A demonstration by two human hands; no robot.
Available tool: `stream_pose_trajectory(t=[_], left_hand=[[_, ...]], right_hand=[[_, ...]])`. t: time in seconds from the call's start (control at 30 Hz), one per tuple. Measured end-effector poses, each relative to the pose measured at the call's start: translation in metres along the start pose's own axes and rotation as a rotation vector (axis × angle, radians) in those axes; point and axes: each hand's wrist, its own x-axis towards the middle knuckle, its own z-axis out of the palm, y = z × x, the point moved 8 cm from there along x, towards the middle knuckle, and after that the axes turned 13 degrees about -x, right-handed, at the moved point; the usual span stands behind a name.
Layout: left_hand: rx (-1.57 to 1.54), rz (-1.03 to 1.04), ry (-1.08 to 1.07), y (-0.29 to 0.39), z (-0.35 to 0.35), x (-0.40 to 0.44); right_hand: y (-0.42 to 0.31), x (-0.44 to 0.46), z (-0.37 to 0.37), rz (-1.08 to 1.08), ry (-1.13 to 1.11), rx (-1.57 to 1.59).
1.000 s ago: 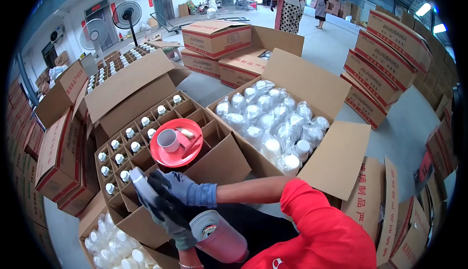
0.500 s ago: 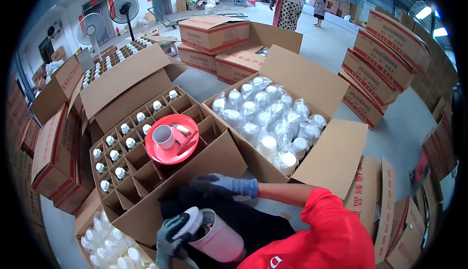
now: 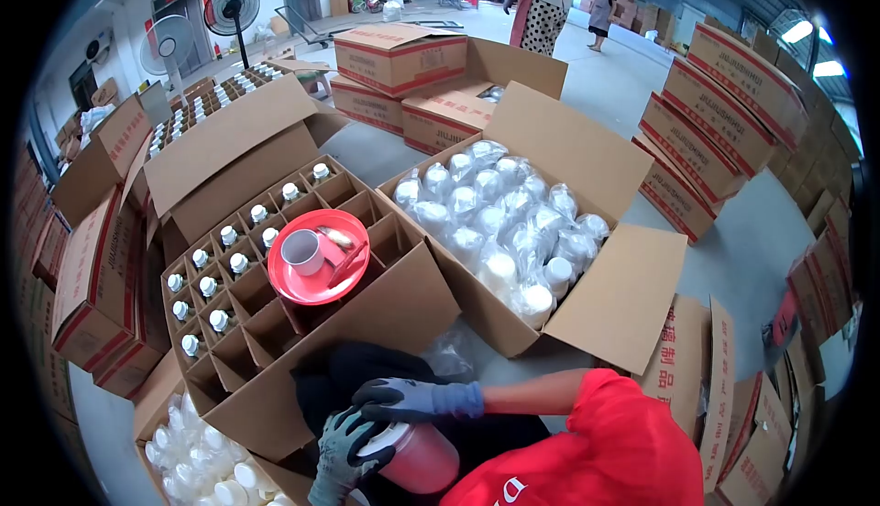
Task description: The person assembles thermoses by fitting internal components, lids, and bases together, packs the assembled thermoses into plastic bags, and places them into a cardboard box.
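Note:
A wide pinkish-white plastic jar (image 3: 429,462) rests tilted on my lap. Its white lid (image 3: 385,436) now sits over the mouth, which hides what is inside. My left hand (image 3: 346,456), in a grey-green glove with dark fingertips, grips the lid at its left edge. Over the top lies my right hand (image 3: 408,400), in a blue-grey glove, its fingers curled on the lid. Beyond my hands, a divided carton (image 3: 367,309) holds white-capped bottles (image 3: 219,320). On its dividers rests a red plate (image 3: 316,291) carrying a cup (image 3: 302,251) and small items.
An open carton (image 3: 605,318) of bagged white jars (image 3: 490,220) stands to the right. More bagged jars (image 3: 206,456) fill a box at lower left. Stacked cartons (image 3: 710,130) rise at right, and fans (image 3: 232,11) stand behind. Two people are in the background.
My right hand has come left and down onto the lid. The lid, earlier held beside the open jar by my left hand, now covers the mouth.

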Motion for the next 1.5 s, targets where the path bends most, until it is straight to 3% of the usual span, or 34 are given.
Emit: stream_pose_trajectory(t=[0.13,0.3,0.43,0.53,0.57,0.67,0.73,0.83,0.87,0.93,1.1,1.17,1.23,1.33,1.4,1.47,1.5], left_hand=[[-0.006,-0.090,0.152,0.010,-0.012,-0.007],[-0.073,-0.077,0.089,-0.004,-0.012,-0.014],[-0.026,-0.099,0.138,-0.008,0.001,-0.031],[0.382,-0.148,0.048,-0.003,0.028,-0.056],[0.420,-0.201,0.103,0.029,0.017,-0.044],[0.078,-0.194,0.329,0.019,0.001,-0.043],[-0.397,-0.209,0.556,0.002,-0.009,-0.045],[-0.773,-0.294,0.765,-0.018,0.006,-0.046],[-0.860,-0.306,0.794,-0.021,0.015,-0.044],[-1.017,-0.353,0.781,-0.025,0.045,-0.041],[-1.179,-0.499,0.676,-0.038,0.086,-0.061],[-1.174,-0.497,0.679,-0.044,0.082,-0.076],[-1.140,-0.519,0.660,-0.044,0.078,-0.082],[-1.007,-0.510,0.590,-0.030,0.069,-0.071],[-0.921,-0.496,0.543,-0.021,0.063,-0.059],[-0.811,-0.477,0.489,-0.010,0.057,-0.049],[-0.753,-0.465,0.462,-0.003,0.054,-0.045]], right_hand=[[-0.004,0.025,0.005,-0.020,-0.074,0.073],[-0.012,0.026,0.010,0.036,-0.097,-0.088],[-0.007,0.028,0.024,-0.043,-0.255,0.034],[-0.016,0.036,0.027,-0.097,-0.440,0.285],[-0.020,0.038,0.028,-0.101,-0.503,0.354],[-0.017,0.041,0.036,-0.147,-0.565,0.373],[-0.037,0.034,0.017,-0.164,-0.579,0.329],[-0.041,-0.019,-0.033,-0.395,-0.203,-0.055],[-0.044,-0.044,-0.045,-0.419,-0.174,-0.130],[-0.044,-0.086,-0.058,-0.169,-0.167,-0.301],[-0.047,-0.145,-0.066,0.279,0.061,-0.267],[-0.031,-0.147,-0.065,0.668,0.049,0.004],[-0.029,-0.149,-0.058,0.820,0.055,0.259],[-0.014,-0.139,-0.038,0.616,0.229,0.316],[0.006,-0.130,-0.004,0.506,0.066,0.296],[-0.031,-0.110,-0.007,0.175,0.003,-0.260],[-0.053,-0.100,-0.010,0.018,-0.004,-0.288]])
